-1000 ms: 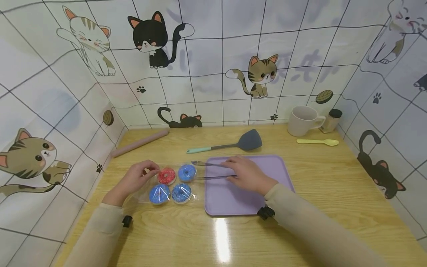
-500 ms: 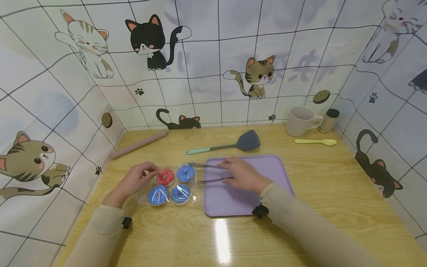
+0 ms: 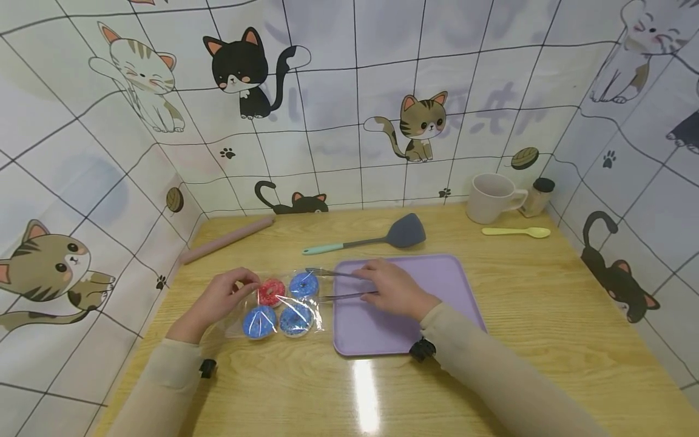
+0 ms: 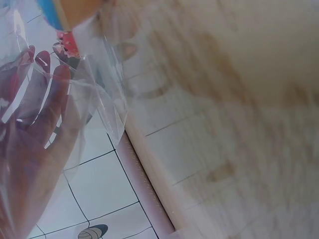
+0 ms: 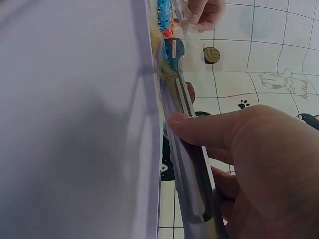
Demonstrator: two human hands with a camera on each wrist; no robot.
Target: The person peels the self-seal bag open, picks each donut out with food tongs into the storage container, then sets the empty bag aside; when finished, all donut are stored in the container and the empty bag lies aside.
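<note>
A clear plastic bag (image 3: 236,325) lies on the table with toy donuts inside. It holds a red donut (image 3: 266,300), a far blue donut (image 3: 303,291) and two nearer blue ones. My left hand (image 3: 224,295) pinches the bag's upper left part beside the red donut; in the left wrist view the fingers show through the film. My right hand (image 3: 397,286) grips metal tongs (image 3: 349,295) over the purple tray (image 3: 377,337). The tongs' arms are spread and point left, their tips at the bag's right side, one overlapping the far blue donut. Thumb and fingers press the tongs (image 5: 192,169) from both sides.
Behind the tray lies a dark spatula (image 3: 406,232) with a mint handle. A pink rolling pin (image 3: 226,241) rests at the back left. At the back right are a mug (image 3: 486,200), a black-lidded jar (image 3: 537,199) and a yellow spoon (image 3: 513,232). Cat-print walls enclose the table.
The right hand has moved the tongs slightly left, bringing the upper tip over the far blue donut. The left hand keeps its pinch on the bag. The head view has shifted a little.
</note>
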